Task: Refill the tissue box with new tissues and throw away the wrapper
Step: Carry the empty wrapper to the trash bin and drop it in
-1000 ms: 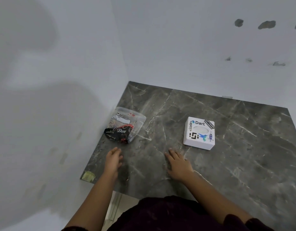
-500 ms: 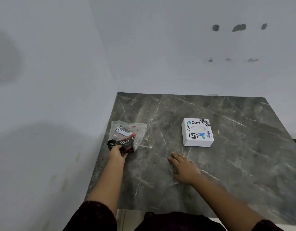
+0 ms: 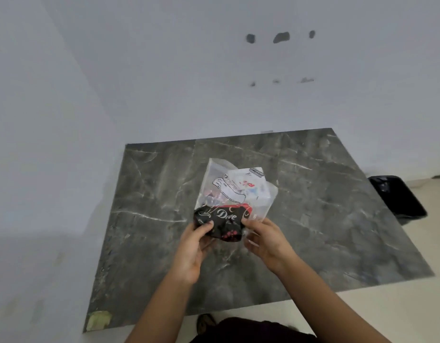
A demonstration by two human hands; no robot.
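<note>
Surface: dark marbled slab, left and far edges against walls, bare on both sides of the items. One tissue pack, clear wrapper with black printed end, raised mid-surface; left hand and right hand both pinch its near end. One white tissue box behind it. One black bin beside the right edge.
</note>
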